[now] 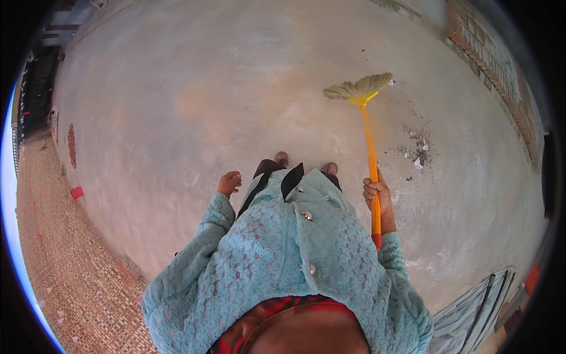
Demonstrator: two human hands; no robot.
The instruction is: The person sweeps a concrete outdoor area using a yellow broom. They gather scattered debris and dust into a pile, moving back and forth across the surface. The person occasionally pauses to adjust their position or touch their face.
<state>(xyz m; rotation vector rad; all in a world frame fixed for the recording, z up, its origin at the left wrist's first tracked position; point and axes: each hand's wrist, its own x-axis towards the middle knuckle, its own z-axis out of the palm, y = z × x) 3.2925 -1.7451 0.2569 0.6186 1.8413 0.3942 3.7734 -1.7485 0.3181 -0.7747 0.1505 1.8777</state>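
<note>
My right hand [378, 192] is wrapped round the orange handle of a broom [370, 138], near its red end. The broom's yellow neck and fanned straw bristles [358, 88] reach out to the floor ahead of me. Right of the broom, a patch of dark dirt and white scraps [418, 154] lies on the floor, apart from the bristles. My left hand [229, 183] hangs at my left side with loosely curled fingers and holds nothing.
My shoes [281, 159] stand on the grey concrete floor [236, 88]. A brick structure [492, 65] borders it at the far right, brick paving [71, 248] at the left. A small red object [77, 193] sits by the paving's edge. Grey-blue sheeting [474, 312] lies at the lower right.
</note>
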